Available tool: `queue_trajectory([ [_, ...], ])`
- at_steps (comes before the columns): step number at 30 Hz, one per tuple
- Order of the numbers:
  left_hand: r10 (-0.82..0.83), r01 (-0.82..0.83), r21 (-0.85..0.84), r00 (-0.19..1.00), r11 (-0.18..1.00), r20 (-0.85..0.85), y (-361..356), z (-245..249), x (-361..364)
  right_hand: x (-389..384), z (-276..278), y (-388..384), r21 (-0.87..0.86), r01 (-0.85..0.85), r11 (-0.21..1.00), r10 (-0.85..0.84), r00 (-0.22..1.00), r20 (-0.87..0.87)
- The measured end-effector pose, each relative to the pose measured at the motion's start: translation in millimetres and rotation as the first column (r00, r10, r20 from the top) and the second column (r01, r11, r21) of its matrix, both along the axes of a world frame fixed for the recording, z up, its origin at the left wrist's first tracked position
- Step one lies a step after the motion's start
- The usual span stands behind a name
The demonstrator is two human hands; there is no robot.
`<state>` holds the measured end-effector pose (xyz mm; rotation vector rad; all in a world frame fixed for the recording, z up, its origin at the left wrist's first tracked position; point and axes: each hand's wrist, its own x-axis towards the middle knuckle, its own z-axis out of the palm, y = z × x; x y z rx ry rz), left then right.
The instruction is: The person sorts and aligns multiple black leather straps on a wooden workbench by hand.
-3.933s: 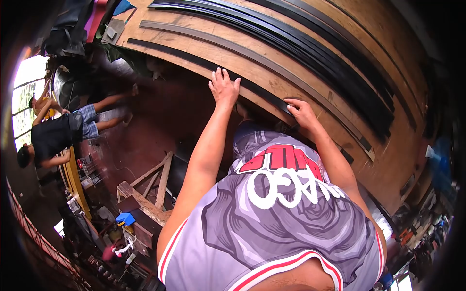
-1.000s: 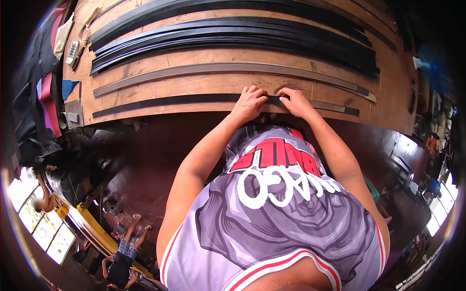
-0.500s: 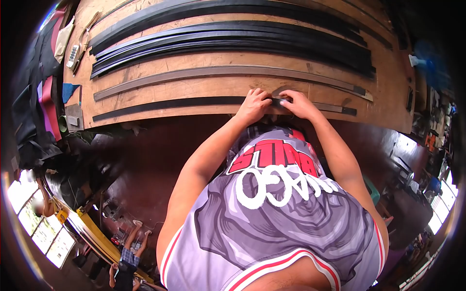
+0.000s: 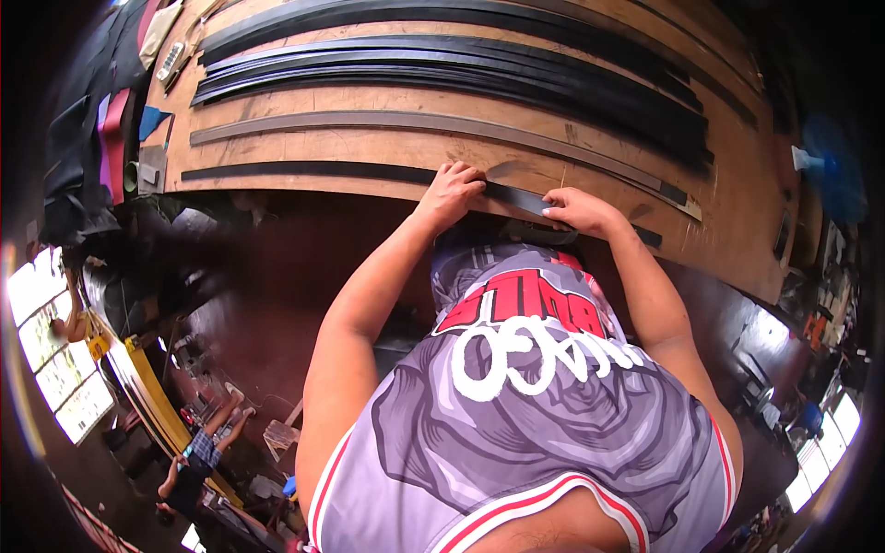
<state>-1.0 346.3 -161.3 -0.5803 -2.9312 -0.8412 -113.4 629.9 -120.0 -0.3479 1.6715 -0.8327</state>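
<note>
Spacing between left hand (image 4: 451,196) and right hand (image 4: 587,212) has widened; fingers close narrowly on the black strip (image 4: 518,199) at 9 and 3 o'clock, along the table's (image 4: 323,146) 6 o'clock edge. Apparent step: strip handling; further movement calls for even grip.

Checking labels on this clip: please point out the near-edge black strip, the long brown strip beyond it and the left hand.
Near-edge black strip (image 4: 304,169): head view, its left stretch.
Long brown strip (image 4: 369,119): head view, its upper face, left of middle.
Left hand (image 4: 450,191): head view, back of the hand.
</note>
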Motion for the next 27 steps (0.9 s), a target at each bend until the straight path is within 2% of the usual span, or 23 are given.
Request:
queue_trajectory([
  [2, 0.022, -0.022, -0.012, 1.0, 1.0, -0.016, 2, -1, 2, -4, 11, 8, 0.015, -0.061, 0.998, 0.063, 0.992, -0.114],
  [5, 0.046, -0.047, -0.012, 0.998, 0.999, -0.052, 6, 2, 3, -1, 42, 5, 0.021, -0.057, 0.998, 0.06, 0.964, -0.257],
  [8, 0.067, -0.069, -0.032, 0.995, 0.997, -0.076, 9, 4, 5, 4, 7, 21, -0.168, -0.078, 0.983, -0.035, 0.812, -0.582],
  [11, 0.089, -0.091, -0.019, 0.993, 0.996, -0.078, 11, 5, 5, 3, 7, 26, -0.135, -0.01, 0.991, -0.058, 0.873, -0.485],
  [14, 0.091, -0.093, -0.026, 0.993, 0.995, -0.072, 13, 6, 5, 7, -7, 28, -0.2, -0.011, 0.98, -0.111, 0.801, -0.589],
  [20, 0.124, -0.125, -0.022, 0.991, 0.992, -0.052, 17, 9, 4, 20, -17, 28, -0.212, 0.055, 0.976, -0.185, 0.729, -0.659],
  [27, 0.065, -0.066, -0.015, 0.997, 0.998, -0.033, 47, 2, -7, 26, -17, 26, -0.211, 0.092, 0.973, -0.213, 0.7, -0.681],
])
